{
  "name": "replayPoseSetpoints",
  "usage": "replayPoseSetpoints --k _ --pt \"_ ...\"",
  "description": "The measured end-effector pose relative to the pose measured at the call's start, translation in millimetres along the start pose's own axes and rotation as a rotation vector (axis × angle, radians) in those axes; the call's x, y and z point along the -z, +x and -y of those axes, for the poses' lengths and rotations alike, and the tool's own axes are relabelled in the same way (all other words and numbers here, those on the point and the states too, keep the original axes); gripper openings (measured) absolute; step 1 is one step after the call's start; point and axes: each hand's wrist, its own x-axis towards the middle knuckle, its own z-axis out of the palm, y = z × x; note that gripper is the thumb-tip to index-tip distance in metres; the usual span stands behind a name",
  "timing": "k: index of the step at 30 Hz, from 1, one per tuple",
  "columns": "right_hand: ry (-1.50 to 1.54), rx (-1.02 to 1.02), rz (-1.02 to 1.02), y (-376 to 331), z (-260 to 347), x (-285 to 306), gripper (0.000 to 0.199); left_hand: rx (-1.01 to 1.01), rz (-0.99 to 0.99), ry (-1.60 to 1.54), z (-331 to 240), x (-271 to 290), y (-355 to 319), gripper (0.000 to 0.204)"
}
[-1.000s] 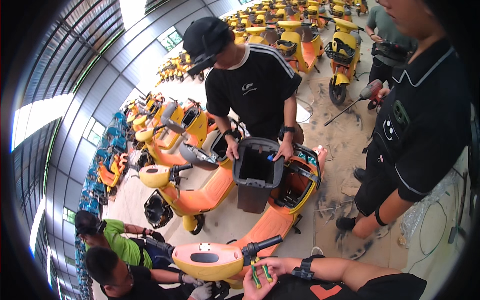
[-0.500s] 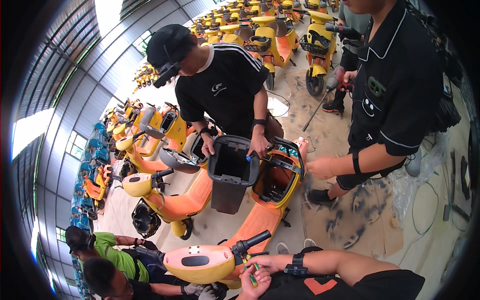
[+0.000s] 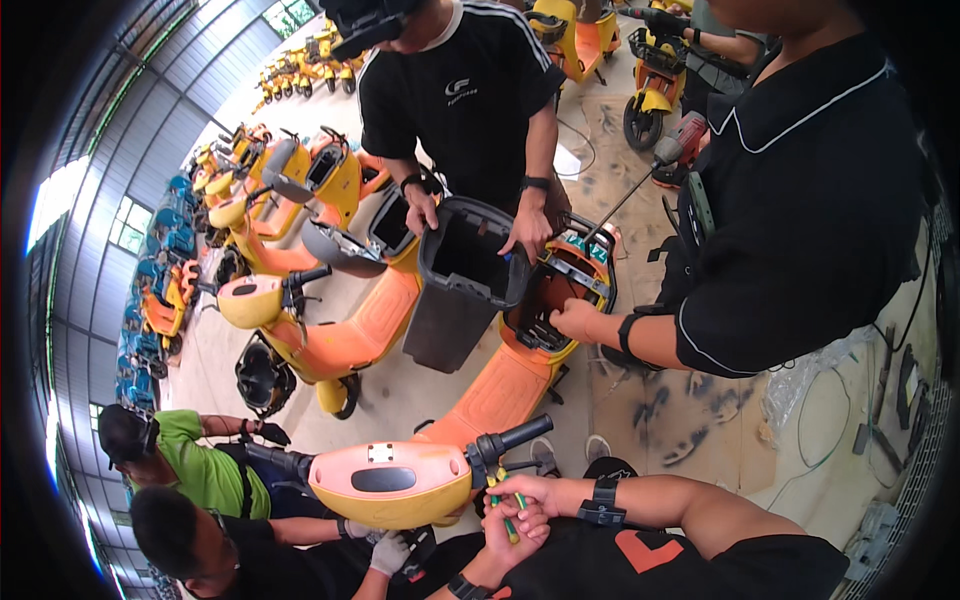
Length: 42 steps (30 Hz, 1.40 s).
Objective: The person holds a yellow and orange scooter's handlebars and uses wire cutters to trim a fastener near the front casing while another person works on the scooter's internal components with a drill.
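Observation:
My right hand and my left hand are together in front of my chest, both closed around a slim tool with green-and-yellow handles. Its working end cannot be made out. Just beyond my hands is the handlebar grip of an orange and yellow scooter. Farther along that scooter, a person in a black striped shirt holds a black plastic bin beside its open seat compartment. Another person's hand reaches to that compartment's edge.
A red power drill with a long bit points at the scooter's rear. More scooters stand to the left and behind. Two people, one in a green shirt, work at the lower left. Stained cardboard and cables lie on the floor at right.
The person at right has leaned in, bringing a hand to the compartment and the drill's bit to the scooter's rear. The view has shifted. My hands still hold the tool together.

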Motion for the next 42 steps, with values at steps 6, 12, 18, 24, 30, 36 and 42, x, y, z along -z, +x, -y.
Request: replayPoseSetpoints --k 6,12,18,24,30,36,42 --pt "-0.094 -0.078 -0.152 -27.6 20.1 -36.7 0.018 -0.01 0.033 -0.07 0.8 9.2 0.6 0.017" --pt "-0.119 -0.132 -0.209 -22.3 17.3 -32.7 0.018 0.018 0.065 -0.118 2.5 6.9 -2.4 0.012" --pt "0.028 -0.012 0.022 4.5 -2.1 -0.4 0.025 0.008 -0.083 0.025 -6.0 -9.8 -14.3 0.014" --pt "0.135 -0.059 0.038 8.0 -12.3 8.1 0.024 0.023 -0.13 0.038 -3.8 -16.5 -16.1 0.015" --pt "0.006 -0.06 -0.115 -25.3 14.5 -41.9 0.022 0.011 -0.05 -0.04 -5.1 -9.8 -13.2 0.013" --pt "0.022 -0.025 -0.199 -17.9 8.2 -33.8 0.021 0.033 0.064 -0.105 -2.1 3.1 -8.6 0.014" --pt "0.017 -0.085 -0.046 -20.2 10.5 -18.8 0.023 -0.011 0.039 -0.03 4.4 5.8 -4.7 0.014"
